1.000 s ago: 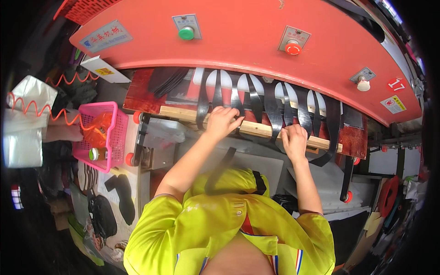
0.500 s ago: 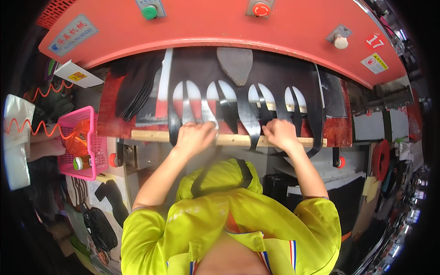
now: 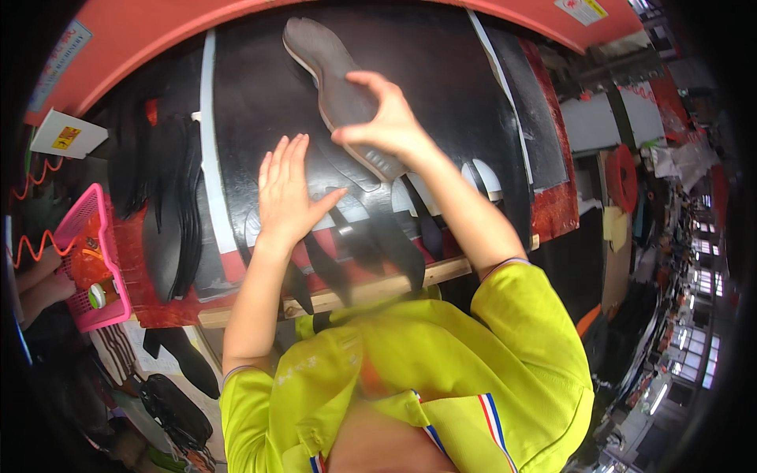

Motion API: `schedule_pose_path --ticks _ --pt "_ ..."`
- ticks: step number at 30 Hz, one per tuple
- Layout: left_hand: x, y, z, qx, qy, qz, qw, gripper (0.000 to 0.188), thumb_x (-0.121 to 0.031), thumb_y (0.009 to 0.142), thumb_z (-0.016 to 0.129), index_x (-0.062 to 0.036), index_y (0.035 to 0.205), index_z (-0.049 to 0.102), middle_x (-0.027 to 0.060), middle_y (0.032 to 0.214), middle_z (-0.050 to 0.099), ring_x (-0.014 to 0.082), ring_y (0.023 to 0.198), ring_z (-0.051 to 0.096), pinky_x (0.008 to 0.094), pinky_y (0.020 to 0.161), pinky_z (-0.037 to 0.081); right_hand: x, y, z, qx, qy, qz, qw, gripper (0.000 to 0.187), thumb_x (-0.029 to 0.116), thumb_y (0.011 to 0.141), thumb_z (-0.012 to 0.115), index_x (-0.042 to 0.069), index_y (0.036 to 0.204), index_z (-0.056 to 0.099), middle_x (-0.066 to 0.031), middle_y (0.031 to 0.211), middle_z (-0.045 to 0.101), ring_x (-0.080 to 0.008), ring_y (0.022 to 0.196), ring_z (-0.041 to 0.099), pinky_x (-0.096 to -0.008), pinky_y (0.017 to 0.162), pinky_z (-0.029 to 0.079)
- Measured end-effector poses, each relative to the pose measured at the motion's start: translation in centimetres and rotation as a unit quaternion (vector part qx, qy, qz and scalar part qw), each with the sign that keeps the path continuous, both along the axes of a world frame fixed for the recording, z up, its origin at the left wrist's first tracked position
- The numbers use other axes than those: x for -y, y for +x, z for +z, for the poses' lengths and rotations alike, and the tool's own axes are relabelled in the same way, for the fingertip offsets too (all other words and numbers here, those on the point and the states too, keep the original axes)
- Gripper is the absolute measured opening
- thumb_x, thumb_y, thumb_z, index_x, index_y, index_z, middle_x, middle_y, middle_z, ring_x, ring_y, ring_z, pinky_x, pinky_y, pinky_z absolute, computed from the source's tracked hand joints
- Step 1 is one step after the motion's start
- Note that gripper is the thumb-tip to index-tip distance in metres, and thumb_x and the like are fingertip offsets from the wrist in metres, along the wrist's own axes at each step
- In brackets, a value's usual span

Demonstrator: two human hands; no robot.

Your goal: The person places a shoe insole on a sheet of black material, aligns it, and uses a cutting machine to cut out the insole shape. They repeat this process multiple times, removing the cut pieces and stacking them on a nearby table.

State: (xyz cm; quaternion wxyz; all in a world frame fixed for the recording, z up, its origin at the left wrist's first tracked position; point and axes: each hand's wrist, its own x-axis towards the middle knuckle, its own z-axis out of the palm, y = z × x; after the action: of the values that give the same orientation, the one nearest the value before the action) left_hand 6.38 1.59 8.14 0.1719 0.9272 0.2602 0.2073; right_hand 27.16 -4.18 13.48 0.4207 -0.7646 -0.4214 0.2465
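Note:
A sole-shaped cutting die (image 3: 319,54) with a grey-brown top lies slantwise on a black sheet (image 3: 248,87). My right hand (image 3: 388,118) spans it, thumb on the left side and fingers over the top, gripping its middle. My left hand (image 3: 285,189) lies palm down on the sheet, just left of the die's near end, fingers stretched out. Nearer me, the sheet has sole-shaped cutouts, and black strips (image 3: 394,244) between them hang over the front edge. White and red show through the gaps. My right forearm hides some of the cutouts.
A stack of black sole-shaped pieces (image 3: 169,229) lies left of the sheet. A wooden bar (image 3: 441,270) runs along the front edge. The red machine beam (image 3: 158,47) arches across the far side. At left, another person's arm (image 3: 39,288) is beside a pink basket (image 3: 118,276).
Both hands have left the sheet's front edge and moved farther in. My right hand has taken hold of the die; my left has flattened on the sheet. The view has shifted over the table.

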Motion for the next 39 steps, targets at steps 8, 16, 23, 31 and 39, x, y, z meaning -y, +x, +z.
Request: schedule_pose_path --ticks 8,16,23,31,39 --pt "3.3 -1.9 0.5 -0.02 0.009 -0.009 1.0 0.075 -0.046 0.076 0.077 -0.0097 0.137 0.053 0.0126 0.148 0.043 0.0319 0.142 0.035 0.0487 0.117 0.023 8.3 3.7 0.9 0.134 0.007 -0.038 0.99 0.08 0.026 0.055 0.086 0.01 0.128 0.057 -0.0148 0.129 0.051 -0.0317 0.123 0.05 -0.0434 0.105 0.041" --pt "0.5 -0.4 0.4 -0.036 0.001 -0.014 0.999 0.072 -0.041 0.076 0.078 -0.0085 0.136 0.054 0.014 0.148 0.043 0.0329 0.142 0.034 0.0499 0.117 0.023 7.5 5.0 -2.3 0.291 -0.077 -0.027 0.953 0.093 0.04 0.052 0.085 0.021 0.136 0.051 -0.035 0.145 0.028 -0.0512 0.134 0.033 -0.0519 0.11 0.034" --pt "-1.2 2.6 1.9 0.117 0.056 -0.101 0.986 0.03 -0.024 0.073 0.08 -0.0096 0.097 0.068 0.0074 0.098 0.065 0.0283 0.096 0.061 0.042 0.088 0.045 1.8 13.1 -1.2 0.202 0.096 -0.107 0.969 0.071 0.046 0.073 0.081 0.007 0.128 0.058 -0.0241 0.137 0.046 -0.038 0.129 0.045 -0.0456 0.106 0.04" --pt "-2.7 6.8 -1.5 0.053 0.083 -0.158 0.982 0.029 -0.032 0.073 0.079 -0.0108 0.087 0.065 0.0037 0.079 0.059 0.0229 0.079 0.057 0.0384 0.081 0.043 -3.6 26.1 6.8 0.242 0.343 -0.163 0.893 0.031 0.023 0.101 0.053 -0.001 0.086 0.066 -0.0032 0.065 0.06 -0.0093 0.061 0.054 -0.0275 0.058 0.043" --pt "-13.2 14.8 -3.3 0.103 0.122 -0.088 0.983 0.021 -0.025 0.072 0.078 -0.0093 0.073 0.063 0.0078 0.069 0.058 0.0289 0.07 0.058 0.0396 0.073 0.048 -2.7 26.0 1.5 0.177 0.201 -0.005 0.963 0.028 0.019 0.099 0.053 0.002 0.079 0.062 -0.0077 0.073 0.06 -0.0153 0.068 0.057 -0.0295 0.063 0.046"
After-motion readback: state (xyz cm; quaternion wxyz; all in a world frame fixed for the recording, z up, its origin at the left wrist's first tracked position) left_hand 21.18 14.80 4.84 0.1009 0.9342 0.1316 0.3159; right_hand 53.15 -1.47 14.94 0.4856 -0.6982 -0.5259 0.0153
